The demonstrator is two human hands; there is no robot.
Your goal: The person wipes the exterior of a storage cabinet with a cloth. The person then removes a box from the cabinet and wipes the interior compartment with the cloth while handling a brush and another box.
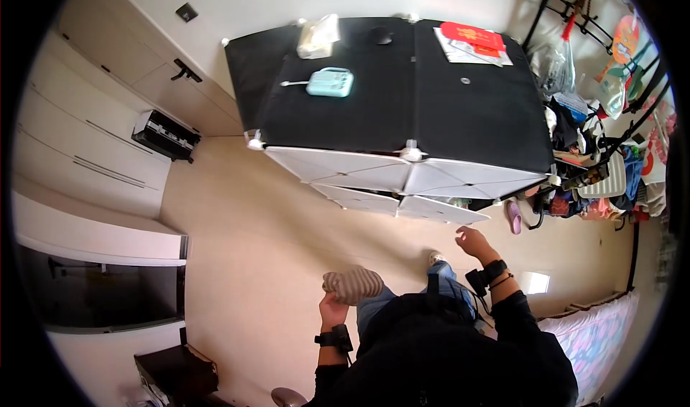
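Note:
My left hand (333,308) is closed on a bundle of brown-and-beige striped cloth (357,285), held low in front of my left leg. Its exact kind does not show; it could be a folded garment. My right hand (474,242) is in the air near the lower white door (440,209) of a black-topped cube cabinet (359,119). Its fingers are loosely bent and apart, with nothing seen in them. The lower door by that hand stands slightly ajar, with a few things showing dimly in the gap.
On the cabinet top lie a mint-green power bank (330,82), a tissue pack (319,36) and red envelopes (472,39). A crowded clothes rack (611,148) stands to the right, with a pink shoe (514,217) nearby. A black case (167,135) sits by the door; a bed (593,342) is behind right.

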